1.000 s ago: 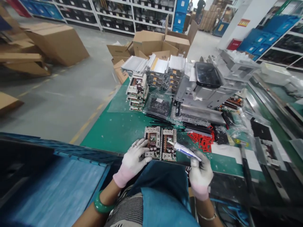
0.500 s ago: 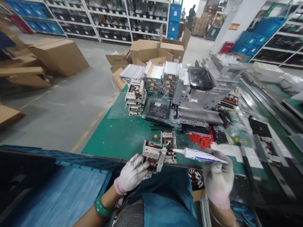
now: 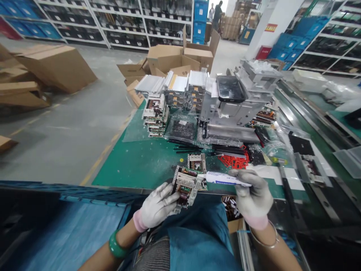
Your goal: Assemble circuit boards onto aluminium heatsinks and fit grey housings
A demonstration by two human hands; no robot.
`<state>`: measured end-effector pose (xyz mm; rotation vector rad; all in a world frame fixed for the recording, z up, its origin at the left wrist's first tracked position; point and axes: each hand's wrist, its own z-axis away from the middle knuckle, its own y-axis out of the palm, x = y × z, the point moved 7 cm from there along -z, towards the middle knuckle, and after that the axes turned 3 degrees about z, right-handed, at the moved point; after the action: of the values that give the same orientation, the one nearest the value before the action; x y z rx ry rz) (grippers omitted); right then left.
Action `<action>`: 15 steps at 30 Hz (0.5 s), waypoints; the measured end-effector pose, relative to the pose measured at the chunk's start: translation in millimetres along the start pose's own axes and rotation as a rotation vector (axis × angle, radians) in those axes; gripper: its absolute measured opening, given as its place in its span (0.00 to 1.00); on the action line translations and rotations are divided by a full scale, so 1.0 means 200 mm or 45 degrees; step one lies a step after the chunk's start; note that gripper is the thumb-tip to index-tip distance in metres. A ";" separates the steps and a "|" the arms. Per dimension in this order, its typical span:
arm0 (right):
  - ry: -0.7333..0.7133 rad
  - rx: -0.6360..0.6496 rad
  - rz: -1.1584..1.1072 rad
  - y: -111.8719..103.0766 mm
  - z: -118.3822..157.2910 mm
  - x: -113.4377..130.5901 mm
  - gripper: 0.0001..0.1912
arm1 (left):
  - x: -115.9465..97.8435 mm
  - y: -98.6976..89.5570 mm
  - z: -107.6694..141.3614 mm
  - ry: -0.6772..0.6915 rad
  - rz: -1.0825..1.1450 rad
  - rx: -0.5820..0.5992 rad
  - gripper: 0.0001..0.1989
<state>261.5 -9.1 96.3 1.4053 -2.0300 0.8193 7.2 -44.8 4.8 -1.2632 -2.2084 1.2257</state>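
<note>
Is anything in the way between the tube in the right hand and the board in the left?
Nothing visible. The tube in the right hand points tip-first toward the board in the left hand; whether they touch, I cannot tell.

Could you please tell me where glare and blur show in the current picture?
Head view, right: glare on the metal track; head view, lower left: smeared blue surface; head view, centre: lettering on the white tube too soft to read.

Open cardboard boxes [image 3: 166, 52], white shelving [image 3: 144, 23] with black bins [image 3: 94, 34], stacked blue crates [image 3: 199, 27], red box [image 3: 263, 52] beside white pillar [image 3: 269, 17]
</note>
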 end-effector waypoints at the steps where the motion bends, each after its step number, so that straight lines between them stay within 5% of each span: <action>1: 0.001 0.021 0.003 0.00 0.01 -0.01 0.06 | 0.00 0.01 0.00 0.002 -0.001 0.009 0.10; 15: 0.008 0.087 0.098 -0.04 -0.05 -0.01 0.06 | -0.02 -0.01 -0.02 0.099 0.041 0.054 0.07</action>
<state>271.3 -2.3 102.5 1.3666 -2.0804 0.9326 10.9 -47.4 8.6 -1.3124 -2.1042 1.2076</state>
